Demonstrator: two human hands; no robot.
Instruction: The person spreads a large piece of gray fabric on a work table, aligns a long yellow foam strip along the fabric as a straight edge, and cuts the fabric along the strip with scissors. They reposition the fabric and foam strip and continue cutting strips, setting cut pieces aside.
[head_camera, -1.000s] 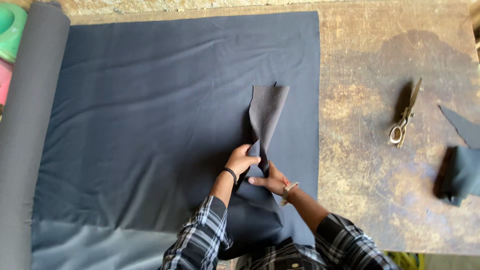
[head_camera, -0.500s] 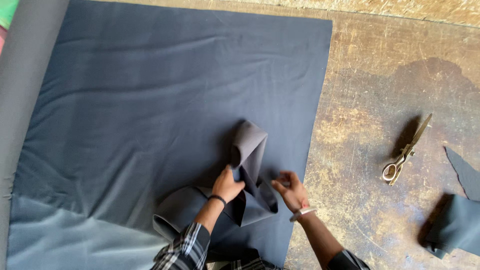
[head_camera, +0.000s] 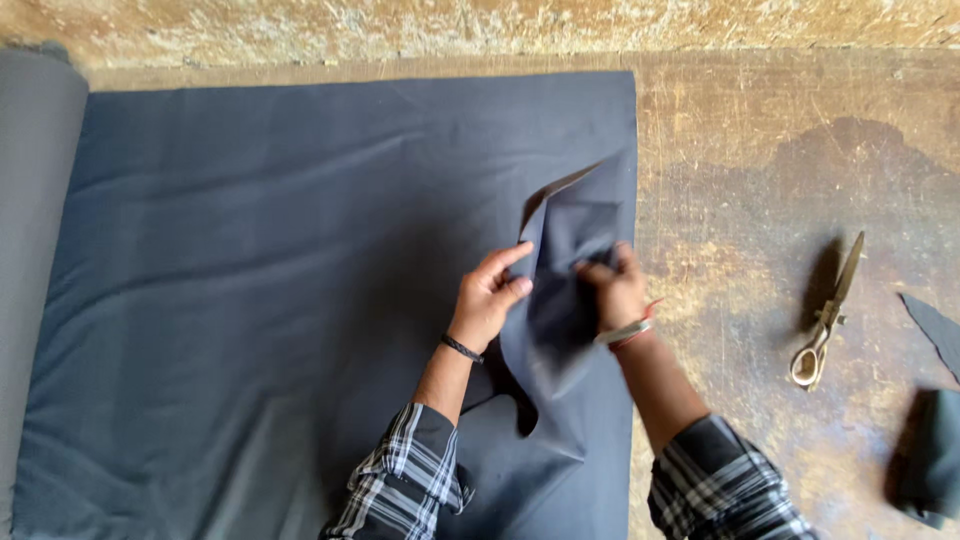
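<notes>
Head view: left hand (head_camera: 490, 300) and right hand (head_camera: 615, 290) pinch a cut cloth piece (head_camera: 560, 310) taut between them, lifting it off the cloth sheet (head_camera: 280, 280); scissors (head_camera: 825, 315) well right.

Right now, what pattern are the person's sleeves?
Plaid: dark navy, grey and white checks on both sleeves, seen in the head view.

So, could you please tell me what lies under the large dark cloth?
The worn wooden table shows bare beside the dark cloth; whatever lies beneath the cloth is hidden.
</notes>
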